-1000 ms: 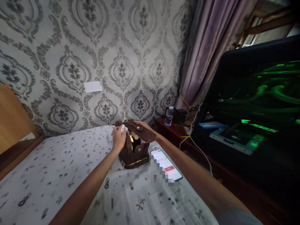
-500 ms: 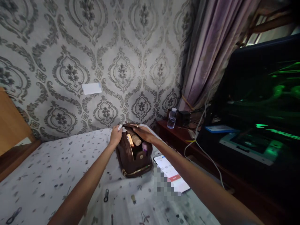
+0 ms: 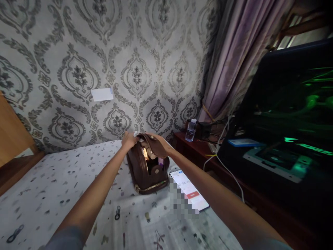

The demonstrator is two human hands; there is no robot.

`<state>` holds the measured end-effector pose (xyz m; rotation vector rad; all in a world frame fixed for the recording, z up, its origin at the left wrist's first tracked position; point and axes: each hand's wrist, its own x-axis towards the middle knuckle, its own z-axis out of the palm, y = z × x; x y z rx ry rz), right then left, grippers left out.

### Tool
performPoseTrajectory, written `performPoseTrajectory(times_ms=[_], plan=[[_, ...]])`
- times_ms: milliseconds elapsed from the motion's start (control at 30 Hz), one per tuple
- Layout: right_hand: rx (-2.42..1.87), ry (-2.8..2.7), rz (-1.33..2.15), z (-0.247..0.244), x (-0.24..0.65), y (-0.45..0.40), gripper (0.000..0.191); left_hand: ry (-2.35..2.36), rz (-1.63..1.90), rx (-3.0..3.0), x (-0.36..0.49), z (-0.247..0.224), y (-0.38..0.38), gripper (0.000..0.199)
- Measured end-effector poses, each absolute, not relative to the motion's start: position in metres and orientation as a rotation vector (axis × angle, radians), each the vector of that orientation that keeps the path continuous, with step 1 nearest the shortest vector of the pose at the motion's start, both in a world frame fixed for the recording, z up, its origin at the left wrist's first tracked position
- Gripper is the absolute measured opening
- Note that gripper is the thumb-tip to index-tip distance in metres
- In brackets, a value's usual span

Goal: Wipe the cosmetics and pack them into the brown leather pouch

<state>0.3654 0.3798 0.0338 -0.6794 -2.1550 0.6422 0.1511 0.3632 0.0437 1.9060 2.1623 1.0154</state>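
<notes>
A brown leather-look toiletry bag (image 3: 139, 175) with a gold zipper stands unzipped on the bed. Inside it show a beige tube (image 3: 150, 153), a shiny gold packet (image 3: 145, 152) and a purple item (image 3: 161, 162). My left hand (image 3: 129, 141) is closed at the bag's back left edge, by a crumpled white bit (image 3: 135, 133). Behind the bag's flap (image 3: 156, 145), which has a snap button and leans forward over the contents, is my right hand (image 3: 164, 143). Its fingers are mostly hidden by that flap.
A phone (image 3: 191, 191) showing a running timer lies right of the bag, under my right forearm. On the dark red table (image 3: 179, 137) stand a clear bottle (image 3: 190, 130) and cables. A black computer case (image 3: 281, 104) with green light fills the right side.
The bag's flap has come up and forward over the contents, showing its snap. My left hand has risen slightly, and my right hand has shifted behind the flap.
</notes>
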Motion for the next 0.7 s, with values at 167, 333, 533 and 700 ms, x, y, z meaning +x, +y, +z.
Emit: performPoseTrajectory(times_ms=[167, 333, 533, 700], plan=[[-0.678, -2.119, 0.688, 0.035, 0.365, 0.376, 0.06, 2.232, 0.901, 1.946, 0.155, 0.057, 0.372, 0.016], [-0.658, -2.048, 0.827, 0.035, 0.362, 0.376, 0.056, 2.153, 0.878, 2.082, 0.151, 0.062, 0.367, 0.019], [-0.587, -1.951, 0.969, 0.027, 0.371, 0.364, 0.053, 1.99, 0.932, 2.112, 0.116, 0.064, 0.352, 0.027], [-0.578, -1.821, 1.187, 0.026, 0.376, 0.347, 0.042, 2.047, 0.961, 2.045, 0.077, 0.036, 0.323, 0.045]])
